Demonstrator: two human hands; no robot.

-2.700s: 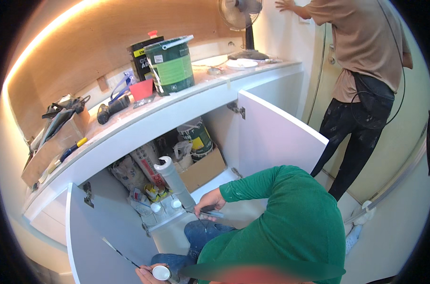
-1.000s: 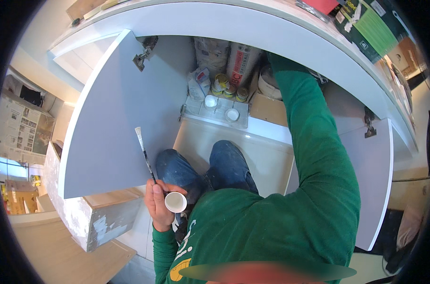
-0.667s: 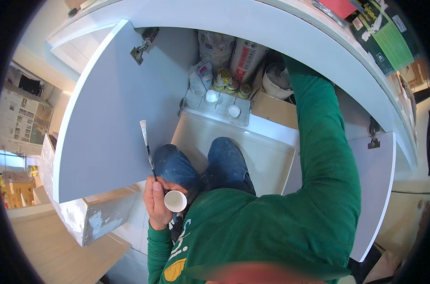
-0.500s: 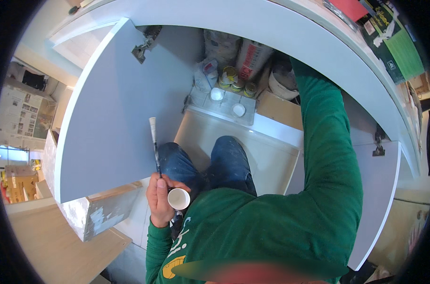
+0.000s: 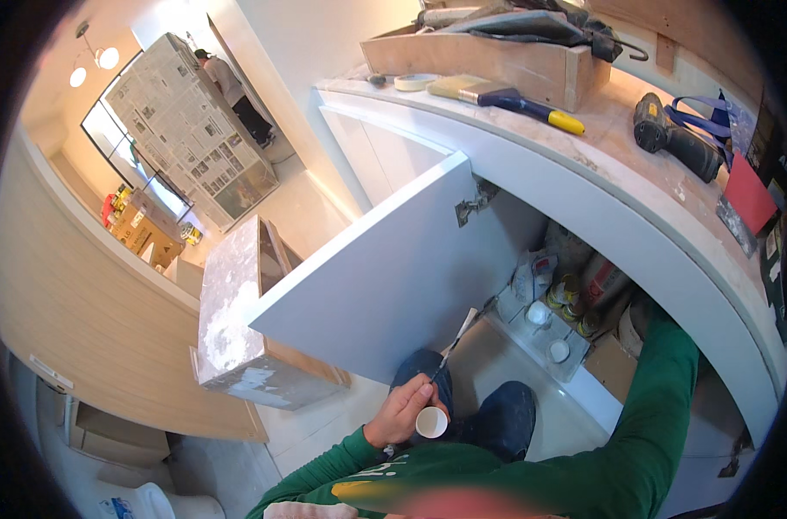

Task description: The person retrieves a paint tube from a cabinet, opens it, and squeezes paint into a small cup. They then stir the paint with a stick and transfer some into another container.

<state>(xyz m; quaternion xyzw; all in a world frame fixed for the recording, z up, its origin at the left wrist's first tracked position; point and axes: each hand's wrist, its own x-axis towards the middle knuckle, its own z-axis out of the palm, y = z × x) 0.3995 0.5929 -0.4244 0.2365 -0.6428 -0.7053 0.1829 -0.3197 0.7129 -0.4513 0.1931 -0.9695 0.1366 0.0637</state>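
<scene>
My left hand (image 5: pixel 404 413) is closed round a thin paintbrush (image 5: pixel 455 343) with a dark handle and pale bristles pointing up and away. The same hand holds a small white cup (image 5: pixel 430 423), its mouth facing up. My right arm (image 5: pixel 655 389), in a green sleeve, reaches deep into the open cabinet; the hand itself is hidden behind the countertop edge. Near that arm are a whitish bucket (image 5: pixel 633 327) and a brown board (image 5: pixel 610 368). Several small jars (image 5: pixel 566 291) stand farther left inside, behind two white round lids (image 5: pixel 558 350) on a grey plate.
An open cabinet door (image 5: pixel 385 277) stands left of my knees. Beyond it is a paint-smeared wooden box (image 5: pixel 229 303). On the countertop lie a wide paintbrush (image 5: pixel 506 95), a tape roll (image 5: pixel 415 82), a drill-like tool (image 5: pixel 674 138) and a wooden tool tray (image 5: pixel 488 60). A person (image 5: pixel 233 95) stands far off.
My view has swung left and up, bringing the countertop and the room beyond into sight. The left hand still holds the paintbrush and cup; the right arm stays inside the cabinet.
</scene>
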